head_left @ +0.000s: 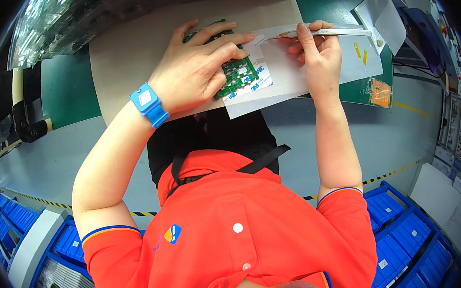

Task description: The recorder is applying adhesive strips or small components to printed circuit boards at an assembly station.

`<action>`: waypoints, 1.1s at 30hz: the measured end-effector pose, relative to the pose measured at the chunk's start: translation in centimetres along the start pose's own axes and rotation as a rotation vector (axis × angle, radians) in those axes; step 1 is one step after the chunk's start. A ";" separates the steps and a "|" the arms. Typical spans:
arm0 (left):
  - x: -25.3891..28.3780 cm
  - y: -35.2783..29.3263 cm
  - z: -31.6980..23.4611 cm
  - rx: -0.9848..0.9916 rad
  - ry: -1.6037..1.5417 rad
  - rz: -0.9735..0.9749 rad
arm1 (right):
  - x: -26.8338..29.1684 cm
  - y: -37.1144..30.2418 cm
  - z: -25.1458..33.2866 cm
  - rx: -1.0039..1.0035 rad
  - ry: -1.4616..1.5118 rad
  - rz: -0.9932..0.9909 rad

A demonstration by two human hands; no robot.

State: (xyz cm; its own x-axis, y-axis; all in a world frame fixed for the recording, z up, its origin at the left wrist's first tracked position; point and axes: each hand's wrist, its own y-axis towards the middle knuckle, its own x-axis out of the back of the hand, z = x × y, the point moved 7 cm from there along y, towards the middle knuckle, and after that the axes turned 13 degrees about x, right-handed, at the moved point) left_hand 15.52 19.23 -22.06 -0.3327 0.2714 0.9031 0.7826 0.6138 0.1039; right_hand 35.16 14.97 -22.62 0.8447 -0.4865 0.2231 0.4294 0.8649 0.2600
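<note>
My left hand (pixel 192 66) lies over a green circuit board (pixel 240 73), its fingers bent across the board and gripping it. Small components stand on the board's surface. A white backing sheet with blue print (pixel 260 79) shows from under the board's right edge. In my right hand (pixel 321 55) I hold a pair of metal tweezers (pixel 349 30), pinched between thumb and fingers. Their tips point left, to the right of the board; whether they grip anything is too small to tell. Beneath lies a larger white sheet (pixel 291 93).
Two small yellow strips (pixel 365 56) lie on the white sheet's right part. An orange piece in clear wrapping (pixel 380 93) sits at the green table's (pixel 67 94) right edge. Clear plastic trays (pixel 54 33) are stacked at the far left. Blue bins (pixel 393 255) stand behind me.
</note>
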 end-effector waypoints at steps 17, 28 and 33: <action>0.0 0.0 0.0 -0.007 -0.004 0.003 | -0.6 -0.2 0.6 0.014 -0.062 -0.004; 0.0 0.0 -0.1 -0.001 0.018 0.004 | -0.5 -0.7 1.3 0.137 0.015 -0.009; -0.2 0.2 -0.1 -0.027 -0.001 -0.025 | 0.1 -0.9 3.4 0.264 0.186 -0.073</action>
State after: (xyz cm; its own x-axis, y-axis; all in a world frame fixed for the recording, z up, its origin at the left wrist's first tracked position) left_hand 15.73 19.23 -22.20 -0.3529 0.2571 0.8996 0.7882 0.5998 0.1378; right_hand 33.78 13.70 -19.68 0.8691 -0.4940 0.0256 0.4141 0.7549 0.5086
